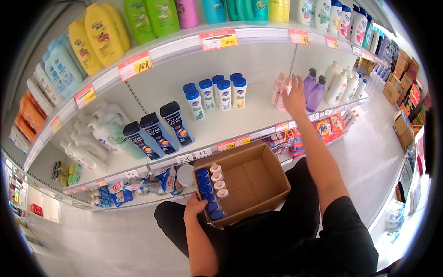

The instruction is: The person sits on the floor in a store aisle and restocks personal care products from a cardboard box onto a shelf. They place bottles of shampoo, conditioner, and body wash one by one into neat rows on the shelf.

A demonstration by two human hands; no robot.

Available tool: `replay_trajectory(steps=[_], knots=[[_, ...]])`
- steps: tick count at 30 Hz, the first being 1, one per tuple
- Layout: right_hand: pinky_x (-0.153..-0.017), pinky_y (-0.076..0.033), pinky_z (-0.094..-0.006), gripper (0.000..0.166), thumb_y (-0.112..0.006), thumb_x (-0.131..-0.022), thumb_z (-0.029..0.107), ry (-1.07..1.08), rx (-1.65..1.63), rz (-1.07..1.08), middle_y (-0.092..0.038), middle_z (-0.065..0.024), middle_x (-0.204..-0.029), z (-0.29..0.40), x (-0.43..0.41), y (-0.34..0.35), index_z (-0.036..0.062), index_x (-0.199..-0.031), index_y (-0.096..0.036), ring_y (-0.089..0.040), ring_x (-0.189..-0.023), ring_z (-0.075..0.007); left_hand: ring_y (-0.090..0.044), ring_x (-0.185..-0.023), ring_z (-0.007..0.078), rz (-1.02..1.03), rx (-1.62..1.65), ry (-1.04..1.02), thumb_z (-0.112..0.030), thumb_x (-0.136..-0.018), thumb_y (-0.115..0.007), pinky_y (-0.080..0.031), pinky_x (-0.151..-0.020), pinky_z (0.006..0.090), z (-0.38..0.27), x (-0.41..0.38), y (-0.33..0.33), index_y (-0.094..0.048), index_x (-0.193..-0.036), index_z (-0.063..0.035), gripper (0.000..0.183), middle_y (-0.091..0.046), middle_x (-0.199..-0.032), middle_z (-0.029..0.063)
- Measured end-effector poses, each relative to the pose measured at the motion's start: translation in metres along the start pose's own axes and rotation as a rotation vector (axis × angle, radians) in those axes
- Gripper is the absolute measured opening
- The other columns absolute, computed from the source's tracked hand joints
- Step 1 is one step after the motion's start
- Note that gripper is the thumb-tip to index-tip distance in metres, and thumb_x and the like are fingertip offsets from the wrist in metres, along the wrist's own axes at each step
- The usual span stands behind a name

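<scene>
My right hand point(294, 97) reaches to the shelf, its fingers at a pink bottle point(285, 93); whether they grip it is unclear. A second pink bottle point(277, 88) stands just left of it. My left hand point(196, 206) holds the left wall of an open cardboard box point(282, 169) on my lap. Inside, along its left side, stand a row of blue-capped bottles point(205, 189) and a row of pale pink-capped bottles point(219, 185). White bottles with blue caps point(224, 95) stand mid-shelf, and purple pump bottles point(315, 93) are right beside my right hand.
Dark Clear shampoo bottles point(176, 123) stand at the shelf's front, with white pump bottles point(104, 130) further left. An upper shelf edge point(180, 45) with price tags runs above, carrying colourful bottles. Detergent bags point(324, 130) lie below. Cardboard boxes point(403, 133) stand across the aisle.
</scene>
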State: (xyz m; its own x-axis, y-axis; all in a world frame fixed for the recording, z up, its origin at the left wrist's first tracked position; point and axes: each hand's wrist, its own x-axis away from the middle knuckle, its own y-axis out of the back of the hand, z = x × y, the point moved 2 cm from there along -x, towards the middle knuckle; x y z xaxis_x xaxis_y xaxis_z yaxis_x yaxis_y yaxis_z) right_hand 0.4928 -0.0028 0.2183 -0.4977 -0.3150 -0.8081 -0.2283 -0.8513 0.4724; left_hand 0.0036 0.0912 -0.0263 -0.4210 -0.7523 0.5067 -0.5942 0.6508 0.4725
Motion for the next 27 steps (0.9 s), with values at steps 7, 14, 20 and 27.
replay_trajectory(steps=[7,14,20,27], knots=[[-0.089,-0.047,-0.0470,0.041,-0.056,-0.091,0.019,-0.005,0.100,0.221,-0.055,-0.0203,-0.128,-0.071,0.008,-0.031,0.0060,-0.129,-0.050,-0.057,-0.112,-0.0405,-0.064,-0.112,0.0339,-0.049,-0.072,-0.028,-0.019,-0.073,-0.069,-0.049,-0.096,0.0386,-0.030,0.023,0.007,-0.053,-0.126,0.0024,0.060,-0.066,-0.117,0.0223],[-0.077,-0.050,-0.0430,0.029,-0.058,-0.093,0.022,-0.150,-0.085,0.085,-0.062,-0.0178,-0.108,-0.049,0.027,0.001,0.0036,-0.115,-0.057,-0.064,-0.091,-0.0345,-0.064,-0.110,0.0355,-0.039,-0.024,-0.071,-0.022,-0.074,-0.070,-0.049,-0.094,0.0401,-0.023,0.018,0.005,-0.050,-0.128,0.0061,0.064,-0.066,-0.114,0.0262],[-0.074,-0.050,-0.0370,0.027,-0.064,-0.091,0.018,-0.097,-0.113,-0.066,-0.061,-0.0133,-0.103,-0.005,0.036,0.035,0.0010,-0.112,-0.061,-0.061,-0.080,-0.0252,-0.063,-0.113,0.0365,-0.025,-0.028,-0.034,-0.021,-0.072,-0.069,-0.049,-0.096,0.0391,-0.018,0.012,0.002,-0.050,-0.128,0.0049,0.064,-0.064,-0.119,0.0260],[-0.064,-0.047,-0.0327,0.013,-0.068,-0.088,0.016,-0.182,-0.281,0.097,-0.058,-0.0052,-0.077,0.088,0.153,0.072,0.0049,-0.095,-0.064,-0.054,-0.068,-0.0173,-0.064,-0.110,0.0365,-0.073,-0.081,-0.052,-0.019,-0.075,-0.071,-0.049,-0.095,0.0402,0.003,-0.003,-0.004,-0.048,-0.128,0.0074,0.063,-0.065,-0.116,0.0248]])
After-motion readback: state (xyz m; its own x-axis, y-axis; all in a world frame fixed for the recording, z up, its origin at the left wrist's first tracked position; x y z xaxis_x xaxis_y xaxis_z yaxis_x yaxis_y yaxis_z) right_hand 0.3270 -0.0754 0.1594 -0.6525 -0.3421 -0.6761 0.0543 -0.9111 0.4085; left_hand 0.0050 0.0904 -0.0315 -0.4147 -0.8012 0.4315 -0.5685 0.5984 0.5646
